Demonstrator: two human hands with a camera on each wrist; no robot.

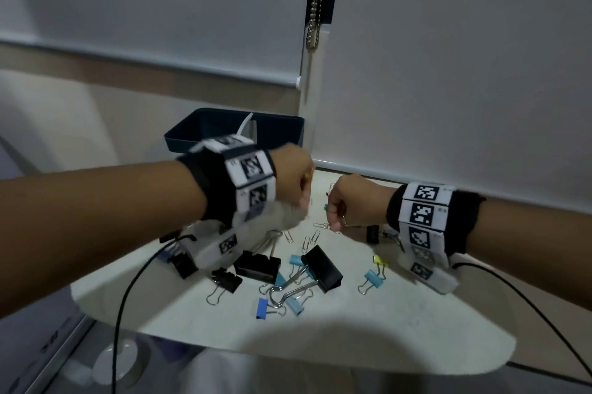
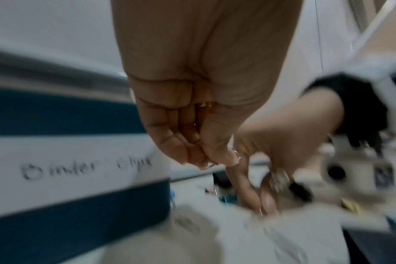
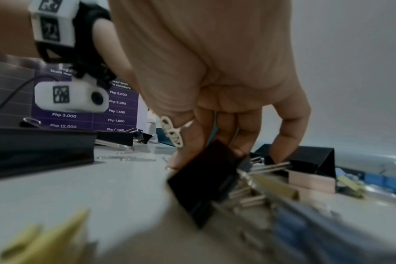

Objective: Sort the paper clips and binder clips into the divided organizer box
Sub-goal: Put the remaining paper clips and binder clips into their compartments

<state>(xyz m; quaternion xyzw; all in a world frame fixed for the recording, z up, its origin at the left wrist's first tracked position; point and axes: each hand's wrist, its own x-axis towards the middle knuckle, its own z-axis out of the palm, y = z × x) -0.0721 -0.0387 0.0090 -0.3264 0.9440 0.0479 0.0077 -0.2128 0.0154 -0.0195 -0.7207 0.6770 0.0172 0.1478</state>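
Pinching a paper clip (image 1: 322, 226) off the bench (image 1: 368, 323), the right hand (image 1: 347, 201) should lift straight; left hand (image 1: 293, 175) fingers bunched, contents indiscernible; carry to organizer box (image 1: 192, 134), far left; avoid compartment labelled binder clips.

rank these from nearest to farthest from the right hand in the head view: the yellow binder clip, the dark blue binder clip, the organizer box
1. Yellow binder clip: just below the right hand, on its wrist side.
2. Dark blue binder clip: lower left, at the pile's near edge.
3. Organizer box: at the table's back, behind the left hand.
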